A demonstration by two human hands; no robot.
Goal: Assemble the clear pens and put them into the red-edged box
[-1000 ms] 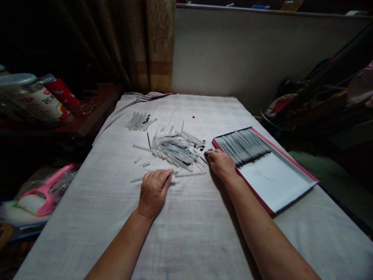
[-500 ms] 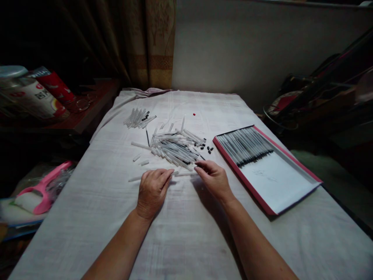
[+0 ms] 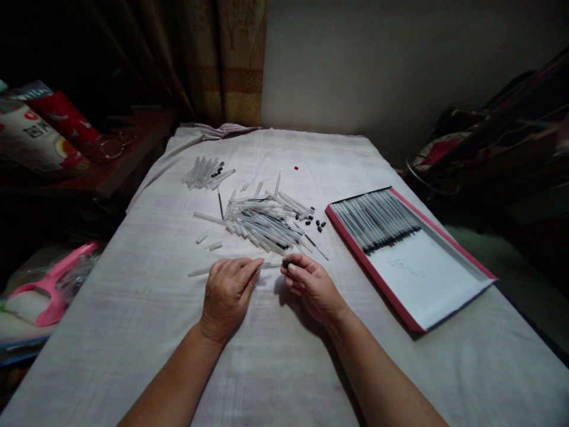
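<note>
My left hand is closed around a clear pen barrel, which sticks out on both sides of the fingers and lies nearly level. Just to its right, my right hand pinches a small black pen plug between thumb and fingertips. The plug is at the right end of the barrel or refill; whether it is pushed in, I cannot tell. Beyond both hands spreads a pile of clear barrels and thin refills. Loose black plugs lie at its right.
A pink-edged shallow box on the right holds a row of assembled pens. Farther back are a small bunch of barrels and a red piece. Short clear caps lie left of the pile. Pink scissors rest off the table's left side.
My right hand has moved left, closer to my left hand, and now has the black plug at its fingertips. My left hand still grips the barrel. The view has shifted slightly.
</note>
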